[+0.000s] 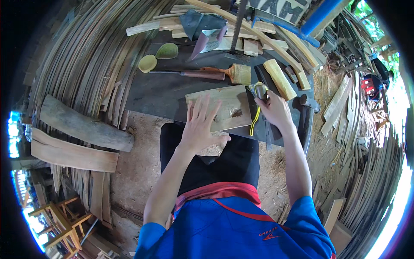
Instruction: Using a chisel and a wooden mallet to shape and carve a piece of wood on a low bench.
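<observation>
A flat, pale wooden board (235, 97) with a dark hole or knot lies on the dark tabletop in front of me. My left hand (199, 125) rests over the board's left side, fingers spread, gripping nothing. At the right edge of the board, my right hand (276, 111) is closed around a tape measure (261, 90) with a silver-grey body. A yellow strip (255, 118) hangs from it toward me; I cannot tell whether this is blade or strap. The right palm hides part of the case.
Behind the board lie a wide paintbrush (240, 74) and a wooden-handled tool (202, 75). A wood block (279, 80) and a hammer (309, 103) are at the right. Two small bowls (148, 63) sit far left; a thin upright blade (238, 30) rises at the back.
</observation>
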Tool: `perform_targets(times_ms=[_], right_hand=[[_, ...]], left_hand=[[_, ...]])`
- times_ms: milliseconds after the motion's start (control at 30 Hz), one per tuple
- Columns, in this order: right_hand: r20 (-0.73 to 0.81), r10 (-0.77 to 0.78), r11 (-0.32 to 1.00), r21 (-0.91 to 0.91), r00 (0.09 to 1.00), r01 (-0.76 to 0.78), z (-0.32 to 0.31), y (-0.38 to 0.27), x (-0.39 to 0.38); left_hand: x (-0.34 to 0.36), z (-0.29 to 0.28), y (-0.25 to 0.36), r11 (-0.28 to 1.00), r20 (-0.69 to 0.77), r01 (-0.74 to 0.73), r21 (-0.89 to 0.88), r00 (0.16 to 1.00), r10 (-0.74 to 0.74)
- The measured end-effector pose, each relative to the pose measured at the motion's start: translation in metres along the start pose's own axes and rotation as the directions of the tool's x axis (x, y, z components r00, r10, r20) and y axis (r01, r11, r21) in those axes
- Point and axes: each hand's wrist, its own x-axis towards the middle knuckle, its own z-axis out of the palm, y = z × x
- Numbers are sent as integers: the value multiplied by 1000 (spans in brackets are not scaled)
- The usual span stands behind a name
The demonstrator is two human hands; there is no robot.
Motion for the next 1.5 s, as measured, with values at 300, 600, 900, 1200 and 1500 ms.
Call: perform_targets(times_ms=[300,600,900,1200,1500], right_hand=[[0,-79,995,-62,997,78,5,-26,22],[-63,-142,940,304,988,155,-4,-70,107],[-174,-604,539,630,778,559,-8,-121,42],[-69,-736,534,551,673,641,18,-134,30],[-287,-50,998,33,957,62,-16,37,-51]], left_hand=[[10,0,-24,971,111,-124,204,988,103],[16,-9,-47,951,163,-251,177,961,223],[13,-42,-57,664,-224,-67,-744,962,-155],[60,-107,-21,771,-216,-104,-629,975,-44],[53,-89,-28,590,-299,-111,-800,926,-231]])
